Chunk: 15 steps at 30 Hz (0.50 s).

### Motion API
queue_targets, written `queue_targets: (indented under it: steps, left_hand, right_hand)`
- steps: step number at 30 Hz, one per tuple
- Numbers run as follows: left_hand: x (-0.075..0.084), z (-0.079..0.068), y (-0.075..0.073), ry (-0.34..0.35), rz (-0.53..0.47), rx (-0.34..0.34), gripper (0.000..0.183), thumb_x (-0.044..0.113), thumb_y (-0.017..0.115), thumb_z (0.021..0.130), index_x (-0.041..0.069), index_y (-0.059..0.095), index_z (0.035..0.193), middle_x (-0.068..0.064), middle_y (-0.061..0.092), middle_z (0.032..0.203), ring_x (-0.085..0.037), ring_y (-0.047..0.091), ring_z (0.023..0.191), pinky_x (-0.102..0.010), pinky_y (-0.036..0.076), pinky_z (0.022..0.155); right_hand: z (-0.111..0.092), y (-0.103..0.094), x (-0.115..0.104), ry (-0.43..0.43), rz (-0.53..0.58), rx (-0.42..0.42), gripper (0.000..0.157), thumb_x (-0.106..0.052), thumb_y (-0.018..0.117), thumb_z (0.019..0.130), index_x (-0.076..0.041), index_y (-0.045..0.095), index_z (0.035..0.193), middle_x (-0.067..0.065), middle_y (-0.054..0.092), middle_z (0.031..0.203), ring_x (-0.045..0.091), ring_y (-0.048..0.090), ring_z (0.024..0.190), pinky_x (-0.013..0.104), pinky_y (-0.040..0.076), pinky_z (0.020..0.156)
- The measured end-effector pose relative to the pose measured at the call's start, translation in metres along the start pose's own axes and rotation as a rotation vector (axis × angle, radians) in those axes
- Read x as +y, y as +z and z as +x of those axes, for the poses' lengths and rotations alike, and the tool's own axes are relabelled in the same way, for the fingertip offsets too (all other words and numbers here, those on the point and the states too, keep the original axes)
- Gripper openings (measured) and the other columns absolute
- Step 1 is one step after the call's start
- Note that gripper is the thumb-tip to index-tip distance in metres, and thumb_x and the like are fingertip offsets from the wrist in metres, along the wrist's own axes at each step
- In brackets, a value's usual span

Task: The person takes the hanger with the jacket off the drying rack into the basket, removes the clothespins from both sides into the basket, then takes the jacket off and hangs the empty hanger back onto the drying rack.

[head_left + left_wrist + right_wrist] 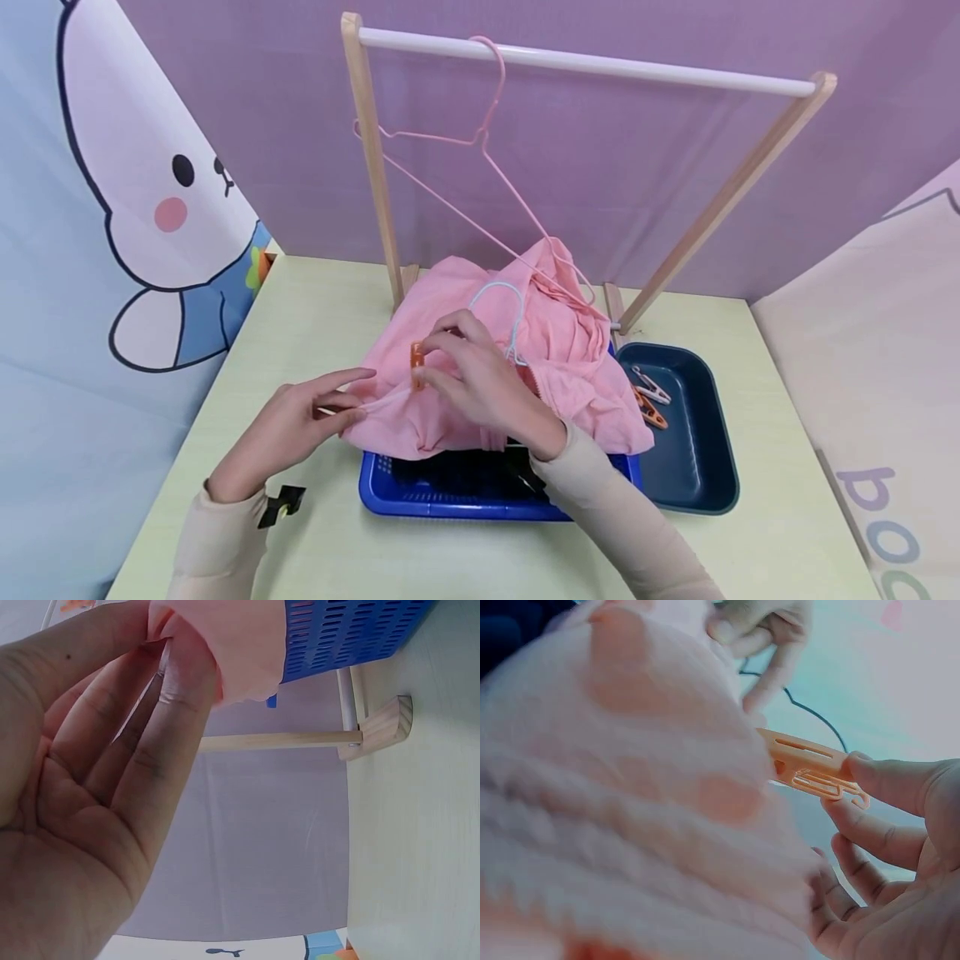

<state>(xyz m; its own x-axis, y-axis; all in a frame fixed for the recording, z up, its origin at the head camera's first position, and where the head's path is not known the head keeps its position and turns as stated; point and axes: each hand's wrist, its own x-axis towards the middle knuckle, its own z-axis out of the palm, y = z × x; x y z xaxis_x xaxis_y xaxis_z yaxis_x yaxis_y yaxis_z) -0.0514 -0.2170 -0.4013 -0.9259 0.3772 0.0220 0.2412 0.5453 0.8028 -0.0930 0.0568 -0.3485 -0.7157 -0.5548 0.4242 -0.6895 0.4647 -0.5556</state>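
A pink zip-up garment (450,433) lies heaped over a blue basket (457,507), with the hook of a light-blue hanger (498,284) standing out of it. At its left side my left hand (288,425) pinches the cloth edge between thumb and fingers; the left wrist view shows the pink fabric (247,649) at those fingertips. My right hand (487,383) pinches an orange clothespin (417,367) by its handle end. In the right wrist view the far end of this clothespin (802,759) meets the garment's edge, its tip hidden by cloth.
Behind the basket stands a wooden rack with a white rod (600,64). From it hangs a pink hanger (450,204), whose lower end overlaps the garment. A dark tray (690,433) on the right holds a white clothespin (654,386) and orange ones (651,410). Dark material (450,473) shows inside the basket.
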Motion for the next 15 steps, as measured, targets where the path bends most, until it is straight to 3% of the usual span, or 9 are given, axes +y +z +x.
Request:
queue_targets:
  steps: [6,15]
  left_hand:
    - [0.000,0.000,-0.001,0.007,0.009,0.010,0.052,0.004,0.075,0.089,0.019,0.062,0.138,0.007,0.075,0.099,-0.006,0.071,0.089,-0.027,0.058,0.067]
    - [0.000,0.000,-0.001,0.003,-0.014,0.007,0.052,0.004,0.074,0.090,0.020,0.062,0.138,0.008,0.075,0.100,-0.006,0.071,0.090,-0.028,0.059,0.069]
  right_hand:
    - [-0.018,-0.031,0.003,-0.014,0.027,0.068,0.028,-0.018,0.080,0.087,-0.006,0.072,0.111,0.005,0.054,0.116,0.017,0.050,0.110,0.028,0.046,0.093]
    - [-0.065,-0.081,0.021,0.087,-0.057,0.126,0.035,-0.020,0.085,0.081,-0.008,0.072,0.112,0.003,0.057,0.120,0.019,0.051,0.115,0.038,0.046,0.096]
